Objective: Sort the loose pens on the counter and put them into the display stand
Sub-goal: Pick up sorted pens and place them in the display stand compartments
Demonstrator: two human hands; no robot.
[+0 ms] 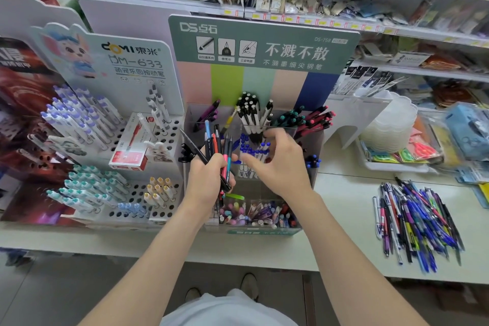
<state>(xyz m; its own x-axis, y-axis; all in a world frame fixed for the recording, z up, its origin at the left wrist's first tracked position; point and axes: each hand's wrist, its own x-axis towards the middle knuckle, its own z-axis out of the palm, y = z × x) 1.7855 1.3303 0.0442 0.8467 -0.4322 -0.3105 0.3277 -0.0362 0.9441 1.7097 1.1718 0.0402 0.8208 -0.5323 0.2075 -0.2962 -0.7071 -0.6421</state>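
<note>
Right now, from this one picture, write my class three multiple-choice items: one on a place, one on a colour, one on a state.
1. Where is the pen pile?
A. on the counter, right of the stand
B. on the floor
C. on a shelf

2. What colour is the stand's header?
A. orange
B. green
C. black

3. What is the left hand doing?
A. resting flat
B. hanging empty
C. gripping a bunch of pens

Answers:
1 A: the pile lies on the counter to the stand's right.
2 B: the panel with white print is green.
3 C: its fingers curl round several upright pens.
</note>
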